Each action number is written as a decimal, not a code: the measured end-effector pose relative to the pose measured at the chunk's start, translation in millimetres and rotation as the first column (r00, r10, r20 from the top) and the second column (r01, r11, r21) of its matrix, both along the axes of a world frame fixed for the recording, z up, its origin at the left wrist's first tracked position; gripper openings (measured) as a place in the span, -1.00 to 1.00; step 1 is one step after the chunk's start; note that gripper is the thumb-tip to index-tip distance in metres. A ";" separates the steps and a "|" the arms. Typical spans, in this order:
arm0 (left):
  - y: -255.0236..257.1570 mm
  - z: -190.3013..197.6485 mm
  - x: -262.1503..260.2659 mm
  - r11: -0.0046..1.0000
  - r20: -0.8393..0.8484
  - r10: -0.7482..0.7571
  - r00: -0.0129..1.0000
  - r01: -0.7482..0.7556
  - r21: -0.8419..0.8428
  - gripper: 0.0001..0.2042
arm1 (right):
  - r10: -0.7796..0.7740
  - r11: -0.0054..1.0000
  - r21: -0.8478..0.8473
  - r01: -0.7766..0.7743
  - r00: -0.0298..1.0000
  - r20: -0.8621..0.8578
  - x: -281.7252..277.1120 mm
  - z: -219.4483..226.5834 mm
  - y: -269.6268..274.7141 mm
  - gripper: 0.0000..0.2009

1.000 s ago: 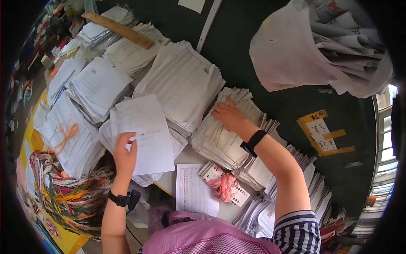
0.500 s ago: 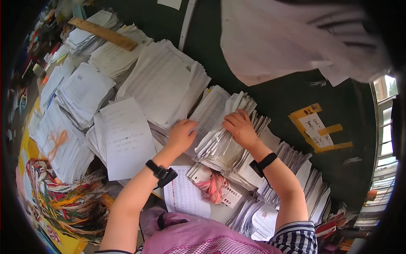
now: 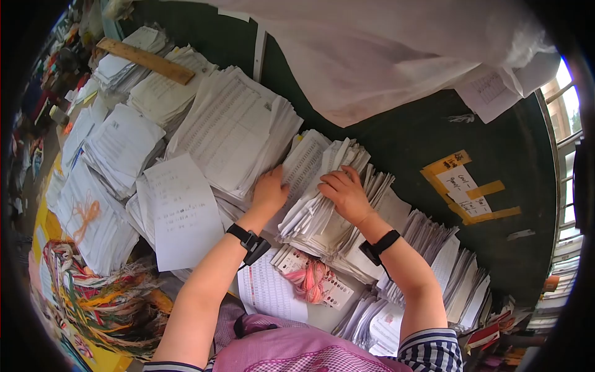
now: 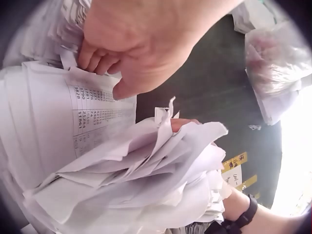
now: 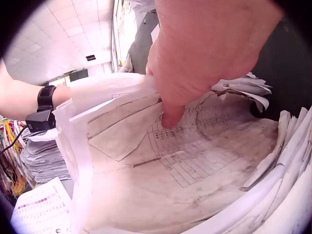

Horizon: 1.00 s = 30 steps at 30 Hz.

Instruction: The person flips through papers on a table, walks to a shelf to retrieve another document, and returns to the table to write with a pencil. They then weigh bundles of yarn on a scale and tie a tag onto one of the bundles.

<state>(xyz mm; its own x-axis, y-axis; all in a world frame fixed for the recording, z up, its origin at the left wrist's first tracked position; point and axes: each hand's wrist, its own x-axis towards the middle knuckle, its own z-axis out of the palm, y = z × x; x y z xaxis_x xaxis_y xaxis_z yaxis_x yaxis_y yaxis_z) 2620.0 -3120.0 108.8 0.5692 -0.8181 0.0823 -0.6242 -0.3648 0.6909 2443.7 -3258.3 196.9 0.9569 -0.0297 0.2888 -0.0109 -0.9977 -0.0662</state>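
Note:
In the head view my left hand point(image 3: 271, 191) is at the left edge of a bundle of printed sheets point(image 3: 307, 158). The left wrist view has its fingers curled at that edge and the thumb over the sheet with rows of numbers point(image 4: 92, 109). My right hand point(image 3: 347, 195) grips a thick wad of worn papers point(image 3: 313, 201), bent up and fanned beside the printed sheets. Its thumb lies on a stained, creased page point(image 5: 170, 161) in the right wrist view, while its other fingers are mostly hidden behind the paper.
Large paper stacks point(image 3: 229, 130) fill the left, one topped by a wooden strip point(image 3: 145, 61). A loose handwritten sheet point(image 3: 183, 214) lies near a heap of coloured threads point(image 3: 105, 297). Pink thread on a card point(image 3: 310, 282) sits in front. A pale plastic bag point(image 3: 372, 62) hangs over the back.
My left hand has left the handwritten sheet and moved right to the printed sheets. My right hand has folded the worn papers rightward, uncovering the number rows. The bag appears lower and further left.

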 end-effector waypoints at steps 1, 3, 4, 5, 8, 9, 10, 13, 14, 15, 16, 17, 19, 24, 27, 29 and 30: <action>-0.2 0.0 0.0 1.000 0.000 -0.002 1.000 0.002 0.000 -0.49 | -0.002 1.000 0.000 0.002 1.000 0.000 0.0 -0.2 -0.2 -0.62; 1.4 2.2 -0.4 1.000 -0.034 0.000 0.999 -0.001 -0.024 -0.54 | -0.001 1.000 0.010 0.001 1.000 -0.011 -0.2 -0.5 0.6 -0.60; 2.0 4.3 -1.1 1.000 -0.034 0.000 0.999 -0.001 -0.024 -0.54 | -0.001 1.000 0.009 0.001 1.000 -0.012 -0.2 -0.5 1.1 -0.60; 2.5 6.4 -2.2 0.999 -0.039 0.005 0.999 -0.006 -0.046 -0.56 | -0.007 1.000 0.000 0.007 1.000 0.002 -0.2 -0.3 1.9 -0.61; 2.8 1.1 -3.0 0.994 -0.054 0.042 0.998 -0.047 -0.101 -0.59 | -0.019 1.000 -0.022 0.019 0.999 0.026 2.6 2.2 5.5 -0.63; 2.8 4.6 -3.2 0.988 -0.065 0.074 0.995 -0.082 -0.133 -0.60 | -0.024 0.999 -0.036 0.025 0.999 0.037 3.4 3.0 6.0 -0.64; 3.4 8.3 -2.2 0.988 -0.063 0.072 0.995 -0.080 -0.133 -0.60 | -0.026 0.999 -0.036 0.028 0.999 0.039 3.1 3.0 5.9 -0.64; 7.9 23.6 2.2 0.930 0.006 0.119 0.993 -0.109 -0.350 -0.66 | -0.006 0.999 -0.033 0.006 1.000 0.020 0.4 0.9 4.3 -0.69; 9.6 28.8 4.1 0.934 0.052 0.107 0.993 -0.082 -0.348 -0.71 | 0.016 0.999 -0.039 -0.015 1.000 0.010 0.2 -1.0 2.2 -0.70; 10.3 30.2 5.3 0.936 0.098 0.096 0.991 -0.057 -0.346 -0.76 | 0.038 0.998 -0.046 -0.038 0.999 0.000 0.2 -1.5 1.3 -0.71; 10.6 30.0 5.1 0.936 0.100 0.094 0.991 -0.054 -0.347 -0.76 | 0.035 0.998 -0.047 -0.035 0.999 0.001 -0.4 -2.0 1.1 -0.71; 11.4 29.5 3.8 0.947 0.074 0.061 0.995 -0.034 -0.318 -0.80 | 0.034 0.998 -0.057 -0.034 0.999 0.011 -1.0 -2.5 0.9 -0.72; 13.1 25.1 0.0 0.957 0.046 0.026 0.999 -0.012 -0.290 -0.84 | 0.031 0.997 -0.067 -0.030 0.999 0.019 -1.9 -1.8 1.5 -0.73; 14.2 16.6 -8.5 0.980 -0.020 -0.006 1.000 0.002 -0.199 -0.85 | 0.025 0.999 -0.046 -0.023 0.999 0.035 -2.2 -1.8 1.5 -0.72; 12.8 11.4 -8.9 0.979 -0.024 0.002 1.000 -0.007 -0.204 -0.84 | 0.019 0.999 -0.040 -0.018 0.999 0.028 -2.3 -2.1 1.7 -0.73; 12.6 6.9 -8.7 0.981 -0.021 0.002 1.000 -0.006 -0.192 -0.83 | 0.014 0.999 -0.047 -0.012 1.000 0.027 -3.4 -2.5 2.0 -0.73; 13.1 6.1 -8.9 0.984 -0.018 0.002 1.000 -0.005 -0.180 -0.83 | 0.009 0.999 -0.054 -0.007 1.000 0.026 -4.3 -2.5 2.6 -0.73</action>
